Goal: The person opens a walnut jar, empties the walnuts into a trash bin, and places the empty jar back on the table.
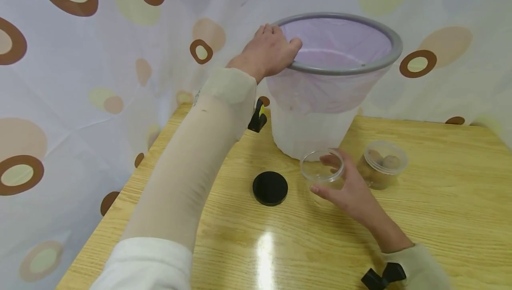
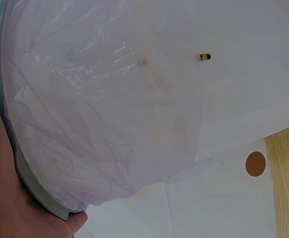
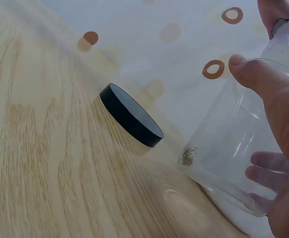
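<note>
My left hand [image 1: 272,52] grips the grey rim [image 1: 344,71] of a white trash bin [image 1: 310,130] at its left side. A thin pale purple bag [image 2: 99,109] lines the bin and folds down over its outside. In front of the bin, my right hand [image 1: 352,190] holds a clear open jar [image 1: 320,183], thumb on the near side and fingers around the far side. The right wrist view shows a small patch of brown crumbs [image 3: 189,155] low in this jar. A round black lid [image 1: 270,188] lies on the table left of the jar.
Right of my right hand stands another clear container [image 1: 382,165] with several round brown pieces inside. The wooden table [image 1: 452,201] meets a patterned cloth backdrop [image 1: 100,58] behind and to the left.
</note>
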The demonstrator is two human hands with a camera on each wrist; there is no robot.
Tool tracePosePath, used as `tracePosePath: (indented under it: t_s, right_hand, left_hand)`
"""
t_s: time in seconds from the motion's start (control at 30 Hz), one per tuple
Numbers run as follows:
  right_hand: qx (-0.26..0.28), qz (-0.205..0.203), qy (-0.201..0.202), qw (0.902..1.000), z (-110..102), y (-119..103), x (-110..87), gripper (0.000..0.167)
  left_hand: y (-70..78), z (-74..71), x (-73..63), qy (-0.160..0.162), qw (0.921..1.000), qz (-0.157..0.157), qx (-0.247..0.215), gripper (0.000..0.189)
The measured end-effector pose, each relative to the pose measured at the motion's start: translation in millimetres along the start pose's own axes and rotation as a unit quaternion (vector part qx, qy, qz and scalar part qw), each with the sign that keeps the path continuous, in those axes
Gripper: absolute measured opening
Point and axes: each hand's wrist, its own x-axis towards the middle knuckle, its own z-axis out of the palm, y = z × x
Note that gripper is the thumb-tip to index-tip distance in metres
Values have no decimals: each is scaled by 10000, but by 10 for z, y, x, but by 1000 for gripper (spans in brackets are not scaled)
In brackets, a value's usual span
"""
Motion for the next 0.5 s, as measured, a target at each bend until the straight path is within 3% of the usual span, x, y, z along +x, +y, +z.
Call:
tracePosePath:
  t_s: [0.5]
  right_hand:
    - [45, -226, -114, 9997, 23, 190, 7, 88]
  left_hand:
    - [-2, 4, -6, 37, 10000, 28, 26, 75]
